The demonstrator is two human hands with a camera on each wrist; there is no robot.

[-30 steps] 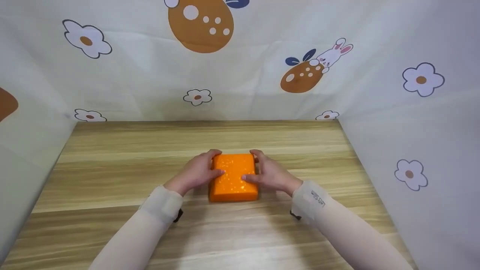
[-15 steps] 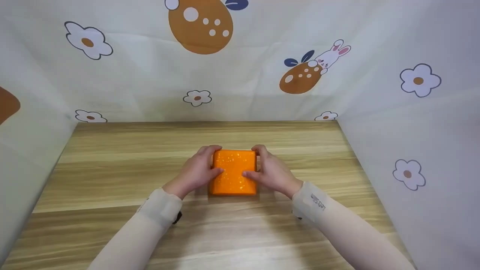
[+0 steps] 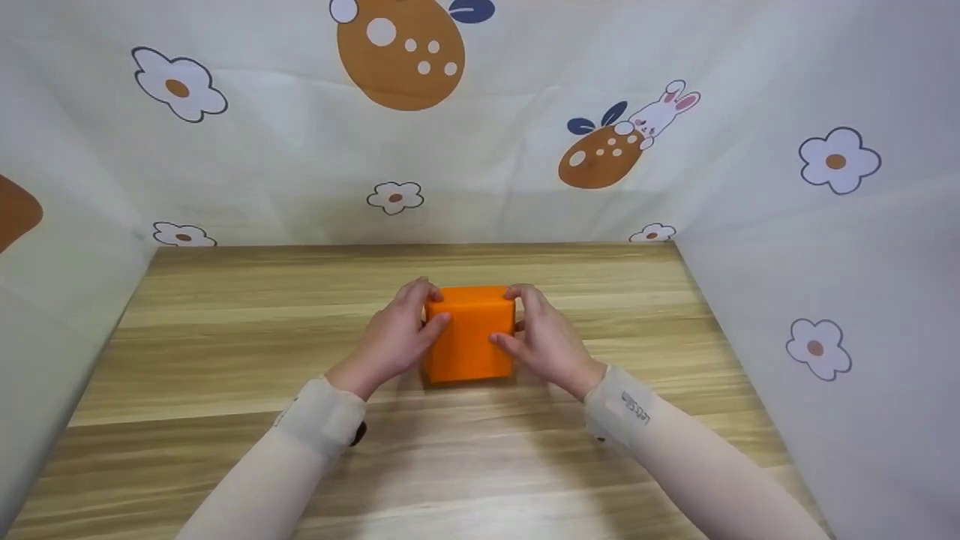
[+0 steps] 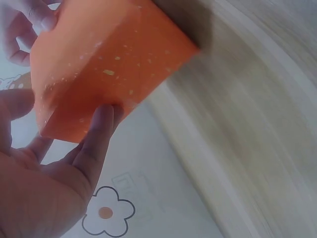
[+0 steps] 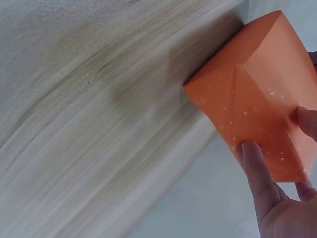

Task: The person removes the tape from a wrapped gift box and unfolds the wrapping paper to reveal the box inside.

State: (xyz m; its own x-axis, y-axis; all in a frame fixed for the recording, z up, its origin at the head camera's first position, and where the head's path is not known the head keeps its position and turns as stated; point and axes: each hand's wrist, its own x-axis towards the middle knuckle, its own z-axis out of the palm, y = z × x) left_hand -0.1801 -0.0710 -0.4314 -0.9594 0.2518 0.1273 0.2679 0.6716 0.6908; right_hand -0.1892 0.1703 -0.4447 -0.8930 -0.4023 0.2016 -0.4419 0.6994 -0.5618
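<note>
An orange box (image 3: 472,346) stands on the wooden tabletop in the middle of the head view, a plain face turned up toward me. Gold flecks cover other sides of the box (image 4: 114,72) in the left wrist view. My left hand (image 3: 386,341) grips its left side, thumb on the near face and fingers at the far upper corner. Opposite it, my right hand (image 3: 556,346) holds the right side in the same way. Fingers of the right hand (image 5: 285,210) press against a flecked side in the right wrist view.
The wood-grain tabletop (image 3: 247,300) spreads around the box. A pale cloth backdrop (image 3: 495,150) with printed flowers and rabbits rises behind it. Similar cloth walls border the left and right sides (image 3: 832,255).
The box has turned over between both hands: its gold-flecked face was uppermost, and a plain face now shows. Hands and box have shifted slightly away from me.
</note>
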